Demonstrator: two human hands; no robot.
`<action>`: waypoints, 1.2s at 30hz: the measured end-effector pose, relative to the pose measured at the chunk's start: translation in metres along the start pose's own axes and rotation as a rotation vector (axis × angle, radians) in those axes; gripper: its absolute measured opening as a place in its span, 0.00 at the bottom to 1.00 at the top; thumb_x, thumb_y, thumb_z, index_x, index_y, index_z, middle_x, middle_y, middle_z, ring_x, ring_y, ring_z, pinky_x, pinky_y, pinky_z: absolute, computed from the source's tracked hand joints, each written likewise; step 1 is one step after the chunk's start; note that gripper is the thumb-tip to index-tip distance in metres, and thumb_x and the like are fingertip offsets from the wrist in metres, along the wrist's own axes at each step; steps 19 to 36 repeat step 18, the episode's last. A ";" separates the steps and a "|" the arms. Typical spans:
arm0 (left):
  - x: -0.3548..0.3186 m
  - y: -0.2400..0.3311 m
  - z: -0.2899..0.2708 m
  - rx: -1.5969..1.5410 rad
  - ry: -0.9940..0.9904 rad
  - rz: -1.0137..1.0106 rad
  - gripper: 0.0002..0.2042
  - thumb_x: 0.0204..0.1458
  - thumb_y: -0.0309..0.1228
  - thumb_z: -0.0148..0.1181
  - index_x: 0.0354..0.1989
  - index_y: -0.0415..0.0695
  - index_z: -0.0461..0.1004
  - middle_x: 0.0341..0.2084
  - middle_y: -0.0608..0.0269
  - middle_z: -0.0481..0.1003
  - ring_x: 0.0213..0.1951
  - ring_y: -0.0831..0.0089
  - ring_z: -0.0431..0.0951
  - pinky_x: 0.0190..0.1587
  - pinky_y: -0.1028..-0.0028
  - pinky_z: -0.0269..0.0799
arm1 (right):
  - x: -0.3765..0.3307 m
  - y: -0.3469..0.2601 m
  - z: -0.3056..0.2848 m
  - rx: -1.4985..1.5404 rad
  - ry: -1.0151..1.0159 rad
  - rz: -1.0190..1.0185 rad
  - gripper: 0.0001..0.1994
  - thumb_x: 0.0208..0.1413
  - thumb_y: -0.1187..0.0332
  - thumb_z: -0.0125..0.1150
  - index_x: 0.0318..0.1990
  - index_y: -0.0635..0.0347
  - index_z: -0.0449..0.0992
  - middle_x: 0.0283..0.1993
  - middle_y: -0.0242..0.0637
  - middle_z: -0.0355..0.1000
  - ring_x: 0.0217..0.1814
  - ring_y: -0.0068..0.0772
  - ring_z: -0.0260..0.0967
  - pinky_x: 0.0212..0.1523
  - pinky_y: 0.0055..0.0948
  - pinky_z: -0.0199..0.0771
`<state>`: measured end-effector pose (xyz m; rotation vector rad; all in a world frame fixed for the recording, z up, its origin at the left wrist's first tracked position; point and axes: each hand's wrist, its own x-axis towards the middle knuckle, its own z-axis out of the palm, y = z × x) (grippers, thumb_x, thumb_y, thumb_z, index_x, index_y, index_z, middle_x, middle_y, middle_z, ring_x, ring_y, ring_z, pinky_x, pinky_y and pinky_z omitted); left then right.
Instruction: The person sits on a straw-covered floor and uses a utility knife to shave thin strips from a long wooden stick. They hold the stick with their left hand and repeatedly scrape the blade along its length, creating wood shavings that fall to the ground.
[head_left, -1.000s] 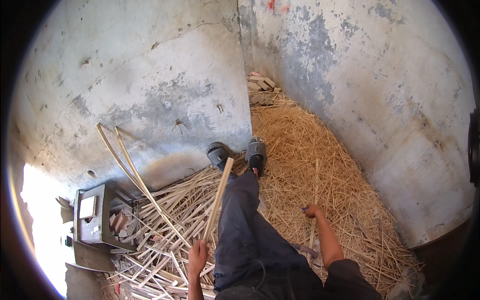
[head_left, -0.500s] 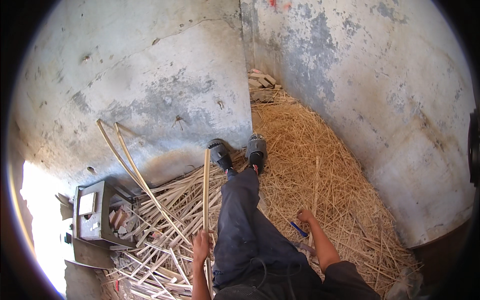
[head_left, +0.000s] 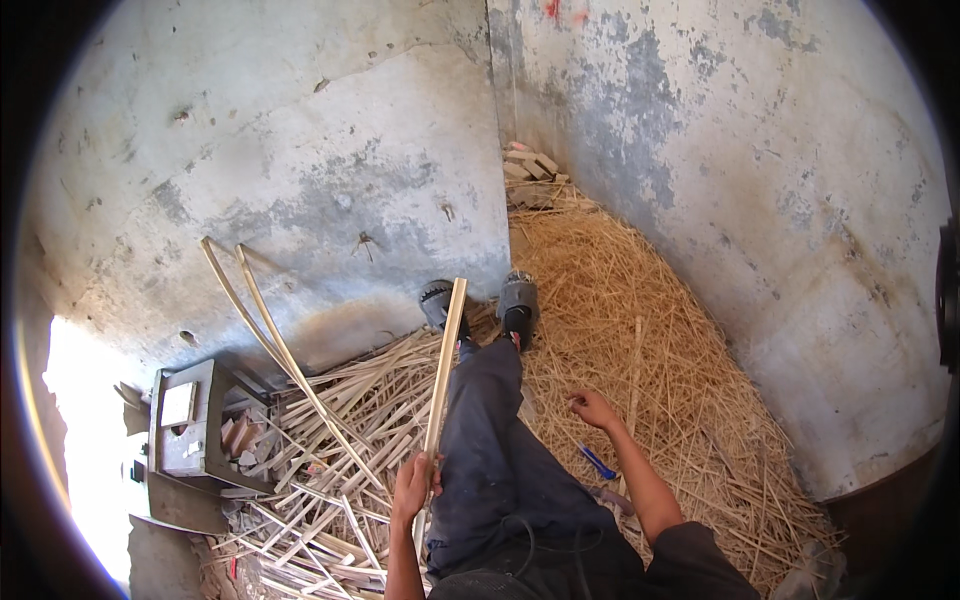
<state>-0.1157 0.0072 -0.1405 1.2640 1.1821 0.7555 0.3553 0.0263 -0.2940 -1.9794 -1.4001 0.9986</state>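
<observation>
My left hand [head_left: 414, 487] is closed around a long pale split-bamboo strip [head_left: 446, 365], gripping it low down beside my left thigh. The strip's far end rises in front of my feet. My right hand [head_left: 594, 409] hovers over the straw to the right of my legs, its fingers curled together; whether anything small is between them I cannot make out. Below that hand, beside my right thigh, lies a slim blue object [head_left: 598, 461].
Many loose strips [head_left: 330, 420] cover the floor at left, two long ones leaning on the wall [head_left: 300, 150]. A wooden box-like stand [head_left: 190, 430] holds broken brick pieces. Shavings [head_left: 620, 290] spread to the right, with bricks [head_left: 530, 162] in the corner. My sandal [head_left: 518, 292] rests near the wall edge.
The strip in my left hand has tilted to the right, its far end now in front of my feet. My right hand has moved up and slightly left, away from the blue object.
</observation>
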 end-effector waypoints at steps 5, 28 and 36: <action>0.001 0.025 0.007 -0.162 -0.117 -0.065 0.25 0.78 0.44 0.40 0.51 0.33 0.77 0.24 0.63 0.73 0.23 0.71 0.77 0.30 0.72 0.75 | -0.007 -0.110 -0.044 0.514 0.181 -0.361 0.16 0.70 0.68 0.65 0.61 0.61 0.81 0.53 0.37 0.84 0.54 0.31 0.82 0.55 0.34 0.83; 0.007 0.035 0.018 -0.222 -0.118 -0.061 0.24 0.77 0.46 0.40 0.50 0.36 0.76 0.23 0.62 0.73 0.23 0.70 0.76 0.29 0.70 0.76 | -0.224 -0.397 -0.284 0.584 0.641 -1.707 0.46 0.72 0.29 0.35 0.81 0.59 0.58 0.83 0.73 0.46 0.80 0.60 0.60 0.73 0.50 0.64; 0.007 0.035 0.018 -0.222 -0.118 -0.061 0.24 0.77 0.46 0.40 0.50 0.36 0.76 0.23 0.62 0.73 0.23 0.70 0.76 0.29 0.70 0.76 | -0.224 -0.397 -0.284 0.584 0.641 -1.707 0.46 0.72 0.29 0.35 0.81 0.59 0.58 0.83 0.73 0.46 0.80 0.60 0.60 0.73 0.50 0.64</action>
